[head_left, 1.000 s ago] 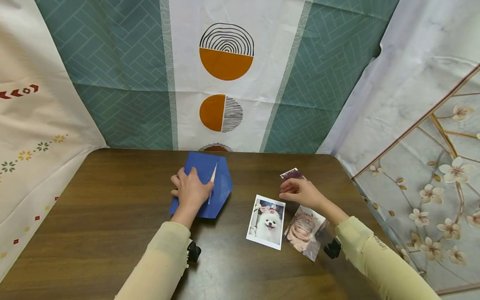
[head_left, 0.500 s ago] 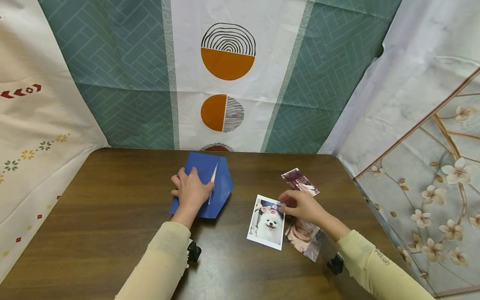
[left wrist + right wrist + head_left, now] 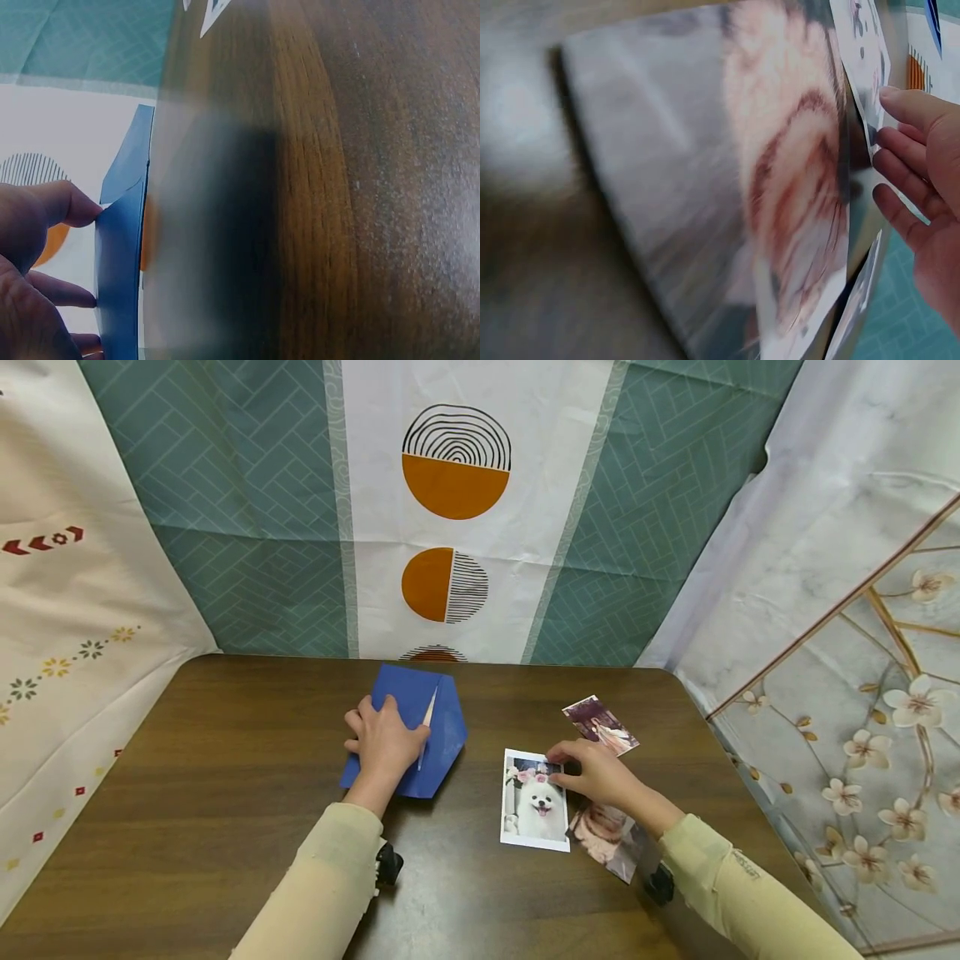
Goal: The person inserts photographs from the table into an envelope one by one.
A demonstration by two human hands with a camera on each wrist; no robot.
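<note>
In the head view my left hand (image 3: 387,739) rests spread on a blue envelope (image 3: 447,727) at the back of the table. A narrow white sliver (image 3: 428,708) shows at the fold between its body and flap. The left wrist view has my thumb tip by that fold and the other fingertips against the envelope's face. My right hand (image 3: 596,774) pinches the upper right edge of a white-bordered photo (image 3: 536,806) of a fluffy white dog. Partly under my right wrist lies a photo of a wrinkled tan animal (image 3: 602,835), seen large in the right wrist view (image 3: 787,172).
Behind my right hand lies another photo (image 3: 602,725), dark purple with a pale figure. The brown wooden table (image 3: 225,777) ends at a teal and white hanging cloth (image 3: 255,527). A pale floral cloth (image 3: 847,735) borders the right side.
My right hand has come down and leftward from near the purple photo to the dog photo, which has turned slightly and shifted. The left hand has stayed on the envelope.
</note>
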